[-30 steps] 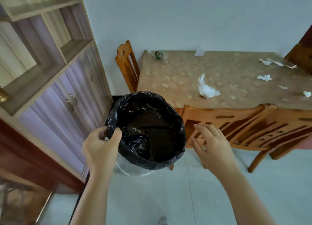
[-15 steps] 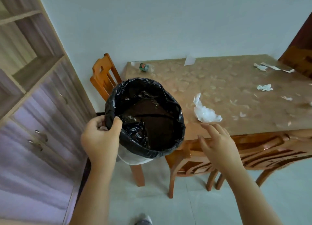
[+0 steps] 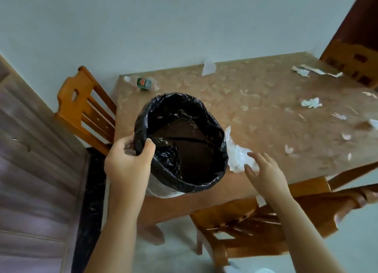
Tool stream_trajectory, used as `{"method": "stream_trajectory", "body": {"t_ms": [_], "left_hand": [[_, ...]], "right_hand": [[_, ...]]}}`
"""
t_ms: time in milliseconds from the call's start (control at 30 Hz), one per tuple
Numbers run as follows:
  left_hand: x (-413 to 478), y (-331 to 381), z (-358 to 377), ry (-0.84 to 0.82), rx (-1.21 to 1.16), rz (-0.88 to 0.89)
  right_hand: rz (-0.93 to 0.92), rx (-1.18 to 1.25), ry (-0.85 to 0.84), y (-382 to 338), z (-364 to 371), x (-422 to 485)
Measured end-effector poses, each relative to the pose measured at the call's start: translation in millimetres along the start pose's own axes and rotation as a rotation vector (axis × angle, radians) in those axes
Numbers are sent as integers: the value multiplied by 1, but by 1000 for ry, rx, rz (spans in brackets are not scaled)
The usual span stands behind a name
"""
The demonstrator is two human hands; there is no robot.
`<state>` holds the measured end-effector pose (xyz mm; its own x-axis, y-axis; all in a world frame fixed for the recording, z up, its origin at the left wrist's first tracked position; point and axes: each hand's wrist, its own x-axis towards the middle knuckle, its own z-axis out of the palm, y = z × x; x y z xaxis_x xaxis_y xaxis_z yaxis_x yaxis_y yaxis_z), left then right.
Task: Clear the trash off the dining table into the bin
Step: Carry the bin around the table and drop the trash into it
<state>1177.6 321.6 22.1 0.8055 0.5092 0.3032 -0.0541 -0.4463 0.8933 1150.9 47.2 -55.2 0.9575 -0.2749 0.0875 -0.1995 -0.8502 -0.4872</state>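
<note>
Bin (image 3: 182, 141) in left hand (image 3: 127, 164), mouth tilted toward the camera

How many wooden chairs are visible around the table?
3. One chair stands at the table's left end, one at the near side below the right hand, one at the far right corner, partly cut off.

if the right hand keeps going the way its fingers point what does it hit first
Most likely the crumpled white plastic wrapper on the table; the right hand is open, fingertips already at its edge, though contact is unclear.
</note>
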Motion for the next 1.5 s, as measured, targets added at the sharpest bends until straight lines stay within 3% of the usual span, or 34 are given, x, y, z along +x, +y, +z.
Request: {"method": "stream_trajectory", "body": {"t_ms": [267,500,933,1233,1500], "left_hand": [[-3,6,59,115,173,-74],[-12,6,83,186,264,-119],[-16,6,87,211,182,-154],[-17,8,73,126,195,-104],[-17,1,53,75,171,-32]], "right_hand": [[-68,-29,-250,60,44,96],[-122,-46,-383,87,79,122],[-17,176,-374,81,82,131],[-22,322,-119,49,40,109],[-155,480,128,-8,-16,92]]}}
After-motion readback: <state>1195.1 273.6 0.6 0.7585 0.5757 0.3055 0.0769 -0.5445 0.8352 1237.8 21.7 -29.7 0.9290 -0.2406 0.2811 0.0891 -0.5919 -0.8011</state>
